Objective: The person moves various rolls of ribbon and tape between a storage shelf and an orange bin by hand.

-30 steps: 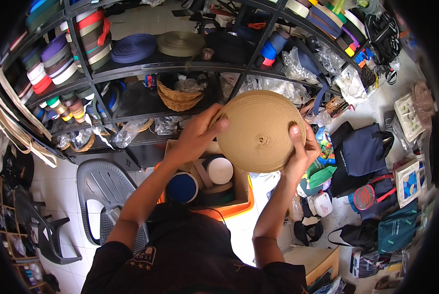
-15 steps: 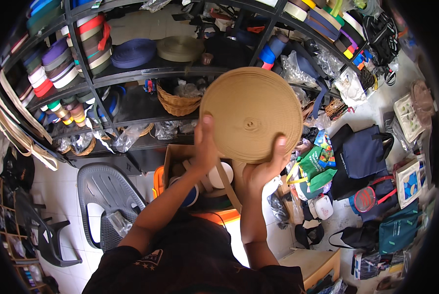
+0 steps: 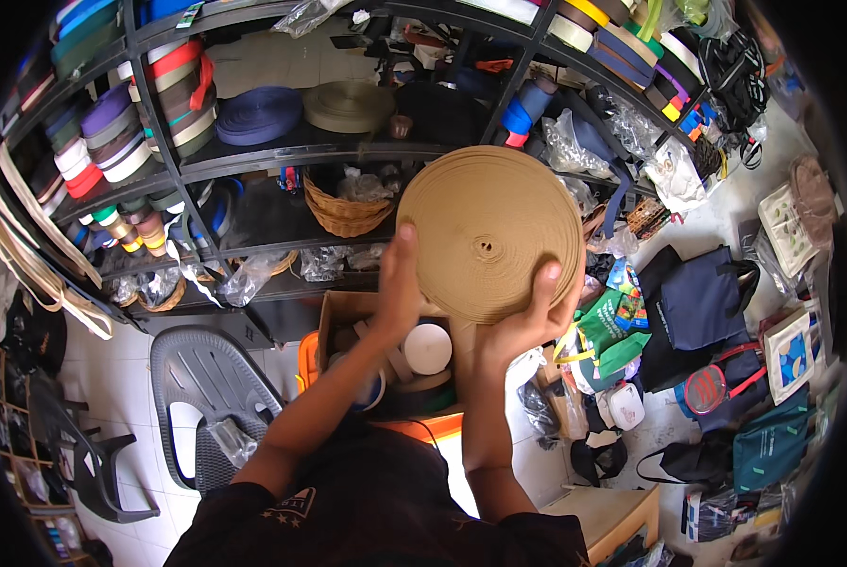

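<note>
Between my two hands is a large flat roll of tan webbing point(image 3: 487, 203), its coiled face turned toward me. My left hand point(image 3: 401, 288) grips its left edge, thumb upright against the rim. On the lower right, my right hand point(image 3: 533, 321) is wrapped round the edge with its thumb on the face; the other fingers are mostly behind. Below the roll stands an open cardboard box point(image 3: 340, 317) with more strap rolls in it, among them a white roll point(image 3: 427, 349).
A black shelf point(image 3: 300, 151) ahead carries a navy roll point(image 3: 258, 115), an olive roll point(image 3: 348, 106) and a wicker basket point(image 3: 348, 213). At left is a grey plastic chair point(image 3: 211, 378). Bags, including a navy bag point(image 3: 697, 295), lie on the floor at right.
The tan roll has shifted slightly down and to the right with my hands. A tan strap end that hung over the box is no longer visible there.
</note>
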